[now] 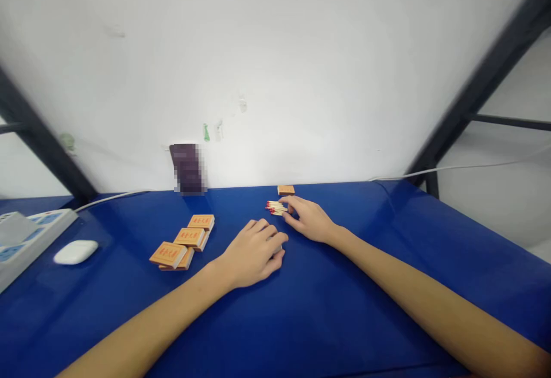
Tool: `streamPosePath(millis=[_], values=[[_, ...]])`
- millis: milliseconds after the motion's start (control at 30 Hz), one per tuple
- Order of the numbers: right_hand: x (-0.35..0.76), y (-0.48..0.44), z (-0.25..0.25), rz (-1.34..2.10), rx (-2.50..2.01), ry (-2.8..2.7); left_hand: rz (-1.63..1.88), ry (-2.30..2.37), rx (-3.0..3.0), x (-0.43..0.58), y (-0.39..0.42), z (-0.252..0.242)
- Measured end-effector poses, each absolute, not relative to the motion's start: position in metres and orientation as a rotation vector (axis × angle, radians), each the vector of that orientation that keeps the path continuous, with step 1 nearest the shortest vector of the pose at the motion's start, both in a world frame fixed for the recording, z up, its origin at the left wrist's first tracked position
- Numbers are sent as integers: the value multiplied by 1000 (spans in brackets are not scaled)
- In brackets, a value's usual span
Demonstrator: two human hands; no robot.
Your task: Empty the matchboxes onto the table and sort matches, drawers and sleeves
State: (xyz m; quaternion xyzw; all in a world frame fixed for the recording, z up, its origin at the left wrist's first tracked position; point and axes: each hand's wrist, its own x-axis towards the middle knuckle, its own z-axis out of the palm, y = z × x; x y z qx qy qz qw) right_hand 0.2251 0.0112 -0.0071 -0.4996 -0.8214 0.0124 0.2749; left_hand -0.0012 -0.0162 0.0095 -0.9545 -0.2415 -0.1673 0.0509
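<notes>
While both forearms reach in from the near edge of the blue-covered bench (387, 263), the head camera shows the two hands close together around the middle of the surface, a little toward the far edge. The right hand (310, 220) lies palm down with its fingers narrowed onto the plain ends of a small bundle of matches (276, 208). The red heads point left and the bundle rests on the cloth. The left hand (253, 253) sits just nearer and to the left of it, knuckles up and fingers curled under. A pale sliver shows at the fingertips, but I cannot tell what it is or whether the hand grips it.

Just beyond the right hand, close to the far edge, one orange matchbox (286, 190) lies flat by itself. Left of the left hand and apart from it, more orange matchboxes (184, 239) lie in a slanting, overlapping row of low stacks.

Toward the left edge rests a white earbud case (76, 251), with a white power strip (30, 231) just beyond it at the very edge. A white cable (112, 196) runs along the far edge toward that strip. A dark, blurred-out object (188, 169) leans against the white wall (301, 68) behind the bench, and black frame struts (482, 85) slant up at both sides.
</notes>
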Motion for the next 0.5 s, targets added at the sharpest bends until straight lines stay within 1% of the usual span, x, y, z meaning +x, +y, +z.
streamPosePath(millis=[67, 133, 233, 300, 367, 467, 500], values=[[225, 11, -6, -2, -1339, -2220, -466, -662, -2949, 6, -28, 11], [224, 10, -5, -43, -1379, -2256, -495, -696, -3005, 12, -39, 13], [221, 9, -4, -123, -1458, -2308, -638, -708, -3067, 18, -52, 21], [220, 9, -4, -154, -1476, -2334, -773, -619, -3085, 22, -63, 34], [220, 8, -3, -153, -1483, -2360, -863, -435, -3159, 28, -80, 50], [221, 7, -2, -127, -1504, -2377, -718, 12, -3227, 40, -114, 66], [221, 6, -2, -118, -1506, -2378, -704, 76, -3244, 42, -126, 66]])
